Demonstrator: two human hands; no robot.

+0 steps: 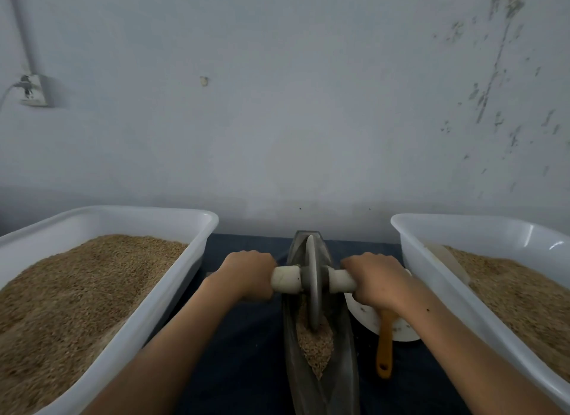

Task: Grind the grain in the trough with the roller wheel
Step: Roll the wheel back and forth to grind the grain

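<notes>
From the head view, the trough (320, 337) runs straight away from the person down the middle of the dark table (246, 346), and everything else is best placed against it. The wheel (313, 285) stands upright in the trough's channel, about midway along, its lower edge biting into the grain (316, 343) that lies heaped toward the near end. A pale axle (287, 279) passes through the wheel and sticks out on both sides of the trough.

The left hand (246, 274) is wrapped round the axle left of the trough, fingers curled over the top. The right hand (374, 279) grips the other end the same way, right of the trough. Both hold firmly, knuckles up, arms nearly straight.

Left of the trough sits a white tub (197, 229) heaped with grain; right of it a second tub (410, 229), also holding grain. Between the trough and the right tub lies a white bowl (401, 331) with an orange-handled tool (385, 353) resting in it, partly under the right wrist.

To my eye the step in hand is the rolling stroke itself. Doing it well likely means pressing down evenly through both hands so the wheel stays upright and does not ride up the trough's sloped walls, and drawing it back through the near heap, where most grain looks whole. A lopsided push could tip the wheel or flick grain over the edge onto the table.
</notes>
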